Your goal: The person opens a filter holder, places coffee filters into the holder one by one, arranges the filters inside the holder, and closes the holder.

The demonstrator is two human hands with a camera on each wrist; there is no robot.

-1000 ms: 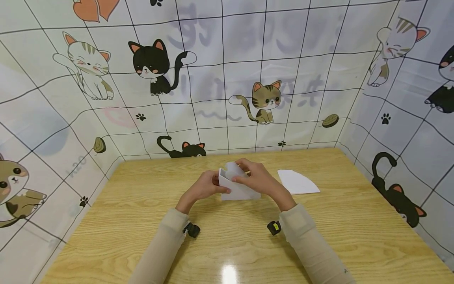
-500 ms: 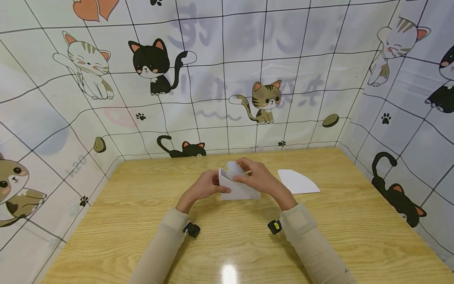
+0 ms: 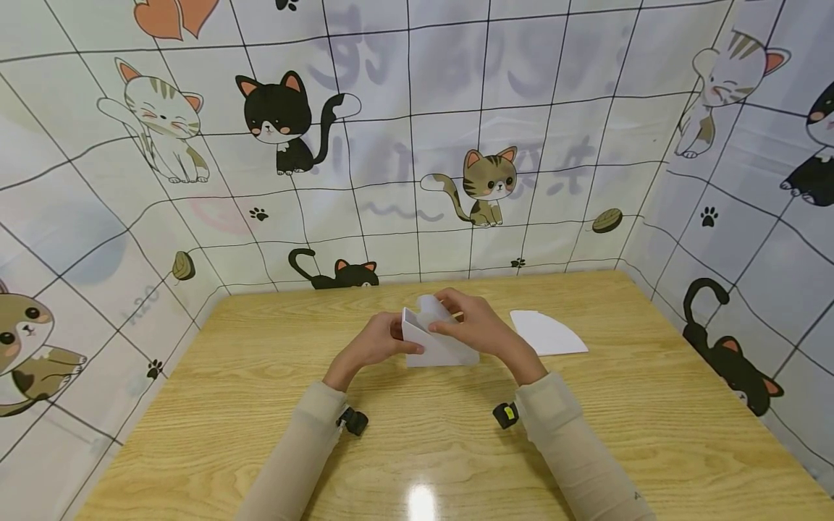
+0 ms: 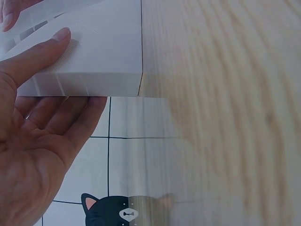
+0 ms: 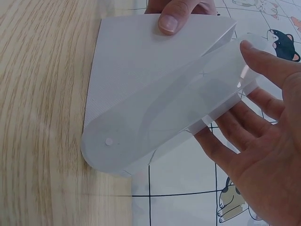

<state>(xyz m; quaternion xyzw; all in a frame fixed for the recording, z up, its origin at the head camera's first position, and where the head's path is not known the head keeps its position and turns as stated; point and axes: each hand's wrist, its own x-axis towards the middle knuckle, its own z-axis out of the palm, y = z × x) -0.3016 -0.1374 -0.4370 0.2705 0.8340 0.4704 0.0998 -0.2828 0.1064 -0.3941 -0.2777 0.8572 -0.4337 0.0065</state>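
In the head view, a white box [image 3: 446,353] is held at the frame's centre, gripped at its left end by the left hand [image 3: 378,341]; a translucent strip [image 3: 428,307] is pinched by the right hand [image 3: 481,329], by which its upper part is partly hidden. A white quarter-circle piece [image 3: 549,335] is seen on the table [image 3: 417,427], right of centre. In the left wrist view, the box is cut off by the top edge and the left fingertips are hidden behind it. In the right wrist view, the right hand is cut off at the right edge; the strip's upper-right end is hard to make out
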